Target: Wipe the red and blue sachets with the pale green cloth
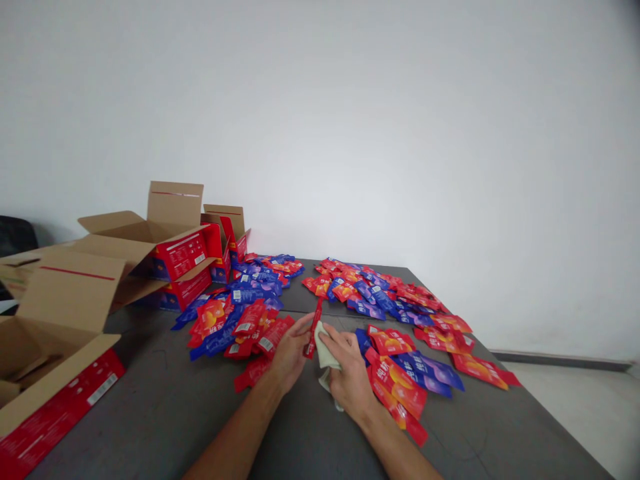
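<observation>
While the left hand [291,353] grips one red packet [315,325] by its side, the right hand [350,370] is closed around one pale cloth [326,355], which lies against the packet's right side. Raised over the table [175,400] between the two hands, the packet turns a narrow edge to the view, its long axis pointing up or away, top leaning slightly right; the left hand meets it directly, the right through the cloth. Counted, that makes one held packet, one cloth, and two main groups, a left heap [253,300] and a right heap [380,297], too overlapped to number singly; at least four boxes [60,407] stand at left
</observation>
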`<action>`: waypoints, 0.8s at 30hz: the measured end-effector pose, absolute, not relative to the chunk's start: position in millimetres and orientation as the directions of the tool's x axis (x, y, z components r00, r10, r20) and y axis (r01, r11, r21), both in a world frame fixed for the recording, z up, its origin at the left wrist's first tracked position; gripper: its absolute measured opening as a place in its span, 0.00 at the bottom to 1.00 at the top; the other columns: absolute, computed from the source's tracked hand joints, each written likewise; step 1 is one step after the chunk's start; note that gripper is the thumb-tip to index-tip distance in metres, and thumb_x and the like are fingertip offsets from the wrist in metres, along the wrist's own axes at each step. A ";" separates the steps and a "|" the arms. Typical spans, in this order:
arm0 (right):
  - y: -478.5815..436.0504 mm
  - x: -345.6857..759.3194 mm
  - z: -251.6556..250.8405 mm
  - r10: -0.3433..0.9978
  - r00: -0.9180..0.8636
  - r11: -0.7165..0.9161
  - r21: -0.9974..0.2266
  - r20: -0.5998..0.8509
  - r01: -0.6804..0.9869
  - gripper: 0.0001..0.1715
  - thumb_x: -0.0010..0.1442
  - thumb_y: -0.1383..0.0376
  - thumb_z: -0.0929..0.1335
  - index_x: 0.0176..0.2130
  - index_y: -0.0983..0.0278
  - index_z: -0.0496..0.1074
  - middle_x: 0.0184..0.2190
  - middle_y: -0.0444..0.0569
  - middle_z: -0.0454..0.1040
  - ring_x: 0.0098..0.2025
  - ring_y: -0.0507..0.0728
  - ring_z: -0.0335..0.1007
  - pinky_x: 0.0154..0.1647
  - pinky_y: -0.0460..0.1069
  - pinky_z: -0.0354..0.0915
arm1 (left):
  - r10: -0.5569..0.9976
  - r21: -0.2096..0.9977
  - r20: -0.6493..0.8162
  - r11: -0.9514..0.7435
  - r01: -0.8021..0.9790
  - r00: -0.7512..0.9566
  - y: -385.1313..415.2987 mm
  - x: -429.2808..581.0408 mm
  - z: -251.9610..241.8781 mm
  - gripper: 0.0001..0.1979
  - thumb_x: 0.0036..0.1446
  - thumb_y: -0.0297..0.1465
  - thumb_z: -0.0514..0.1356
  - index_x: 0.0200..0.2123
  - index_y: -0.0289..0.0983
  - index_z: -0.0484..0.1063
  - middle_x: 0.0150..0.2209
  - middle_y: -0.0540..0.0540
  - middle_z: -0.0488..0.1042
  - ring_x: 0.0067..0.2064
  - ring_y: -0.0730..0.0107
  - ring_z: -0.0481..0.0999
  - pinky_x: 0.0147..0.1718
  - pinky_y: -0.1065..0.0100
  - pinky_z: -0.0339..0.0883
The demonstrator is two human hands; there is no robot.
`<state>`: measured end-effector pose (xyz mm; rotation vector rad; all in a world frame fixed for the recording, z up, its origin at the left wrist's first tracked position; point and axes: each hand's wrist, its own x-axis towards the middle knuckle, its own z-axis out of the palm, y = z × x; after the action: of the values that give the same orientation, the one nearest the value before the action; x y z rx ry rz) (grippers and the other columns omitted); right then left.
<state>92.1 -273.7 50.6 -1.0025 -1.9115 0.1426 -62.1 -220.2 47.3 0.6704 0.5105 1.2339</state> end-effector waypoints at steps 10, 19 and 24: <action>-275.5 86.9 54.9 0.717 -0.341 0.646 -0.394 0.608 0.654 0.49 0.46 0.85 0.61 0.61 0.53 0.68 0.65 0.41 0.65 0.53 0.61 0.61 0.57 0.59 0.64 | 0.911 0.535 -0.021 0.359 -0.765 0.413 -227.2 -53.1 52.3 0.18 0.63 0.39 0.57 0.48 0.32 0.75 0.44 0.38 0.80 0.48 0.55 0.79 0.51 0.56 0.71; -266.6 109.4 57.2 0.739 -0.062 0.441 -0.413 0.670 0.797 0.49 0.49 0.85 0.59 0.64 0.55 0.65 0.67 0.41 0.61 0.52 0.62 0.59 0.55 0.60 0.65 | 0.882 0.569 -0.005 0.390 -0.724 0.471 -230.0 -52.3 48.4 0.16 0.62 0.31 0.57 0.51 0.31 0.74 0.49 0.37 0.79 0.49 0.54 0.78 0.51 0.54 0.70; -273.2 98.4 59.4 0.757 -0.191 0.513 -0.388 0.625 0.765 0.53 0.45 0.85 0.60 0.65 0.53 0.64 0.66 0.41 0.63 0.51 0.62 0.60 0.55 0.59 0.65 | 0.902 0.562 -0.043 0.378 -0.736 0.430 -226.8 -53.1 46.5 0.14 0.62 0.30 0.56 0.46 0.30 0.76 0.43 0.38 0.80 0.44 0.60 0.80 0.48 0.61 0.71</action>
<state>98.4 -273.2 59.4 -1.2472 -1.9507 -0.0129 -53.1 -226.8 46.5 0.5073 0.3727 1.0781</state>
